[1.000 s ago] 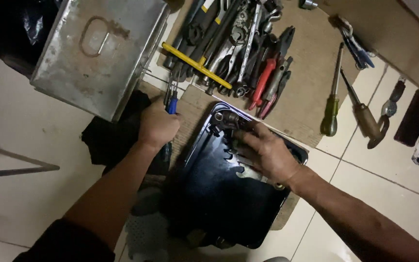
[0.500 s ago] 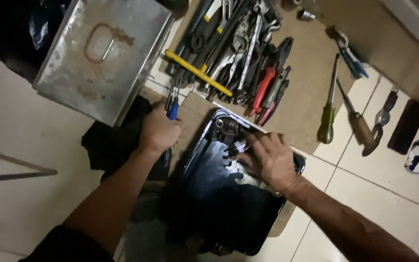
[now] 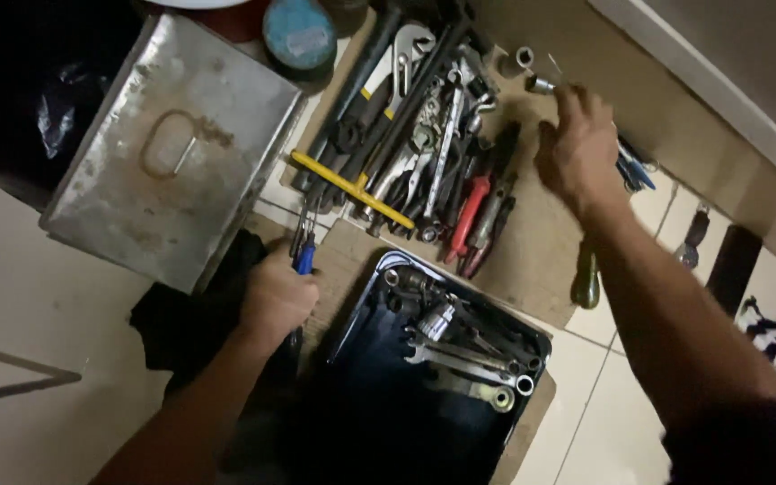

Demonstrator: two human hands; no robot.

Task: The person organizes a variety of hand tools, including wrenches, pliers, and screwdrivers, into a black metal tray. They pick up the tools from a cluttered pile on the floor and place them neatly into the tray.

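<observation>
The left hand (image 3: 276,296), left of centre in the frame, is closed around a blue-handled tool (image 3: 304,260), probably pliers, beside the black tray (image 3: 379,395) of wrenches and sockets. The right hand (image 3: 577,148), upper right, pinches a small metal socket (image 3: 539,85) between its fingertips just above the brown mat (image 3: 532,260), near another loose socket (image 3: 524,57). The socket looks like solid steel: small but dense, rigid, smooth, and likely slippery, so a pinch across its round sides seems safest. A row of pliers and spanners (image 3: 424,162) lies at upper centre, with a grey metal toolbox (image 3: 172,153) at upper left.
</observation>
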